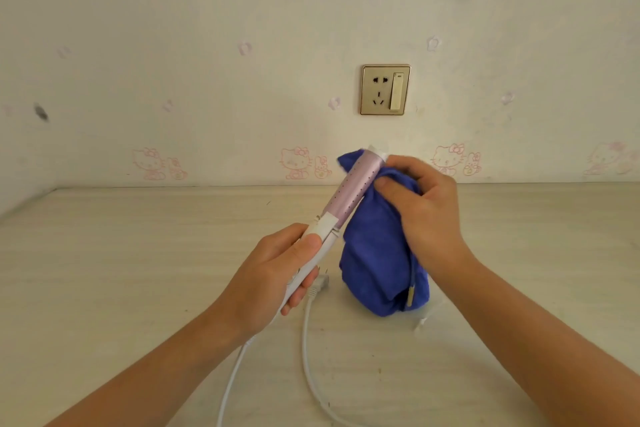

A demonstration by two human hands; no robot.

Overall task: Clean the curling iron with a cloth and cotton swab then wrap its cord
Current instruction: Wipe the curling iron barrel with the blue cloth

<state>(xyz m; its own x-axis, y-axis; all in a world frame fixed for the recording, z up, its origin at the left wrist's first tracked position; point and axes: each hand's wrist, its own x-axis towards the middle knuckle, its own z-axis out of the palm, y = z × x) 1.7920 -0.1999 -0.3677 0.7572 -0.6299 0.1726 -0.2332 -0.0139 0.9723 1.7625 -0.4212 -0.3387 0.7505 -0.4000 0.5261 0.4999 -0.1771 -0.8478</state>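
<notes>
One curling iron [349, 187] is held tilted above the pale wood-grain table [138, 253]: a smooth lilac barrel dotted with tiny holes, and a white plastic handle. The left hand [277, 274] is curled round that handle. The right hand [422, 204] grips one soft, fuzzy blue cloth [374, 263], bunching it against the barrel near its tip; the rest hangs in folds towards the table. One glossy white cord [306, 340] loops on the tabletop, with its plug [320, 282] lying free. One brass-coloured wall socket [385, 89] sits behind.

blue cloth [377, 253], lilac curling iron [349, 189], white cord [306, 333]
</notes>
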